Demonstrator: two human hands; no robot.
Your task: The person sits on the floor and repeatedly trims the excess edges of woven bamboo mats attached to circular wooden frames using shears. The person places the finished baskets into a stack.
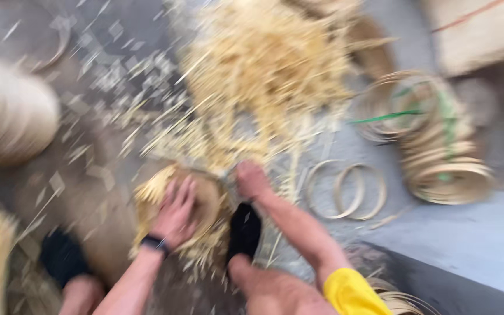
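Fingers (183,195) of the left hand (174,217) lie spread flat on a round woven disc (205,201) on the floor (468,233); right hand (251,179) touches the disc's edge, grip too blurred to tell; straw heap (263,64) lies just behind; loose rings (345,189) lie nearby.
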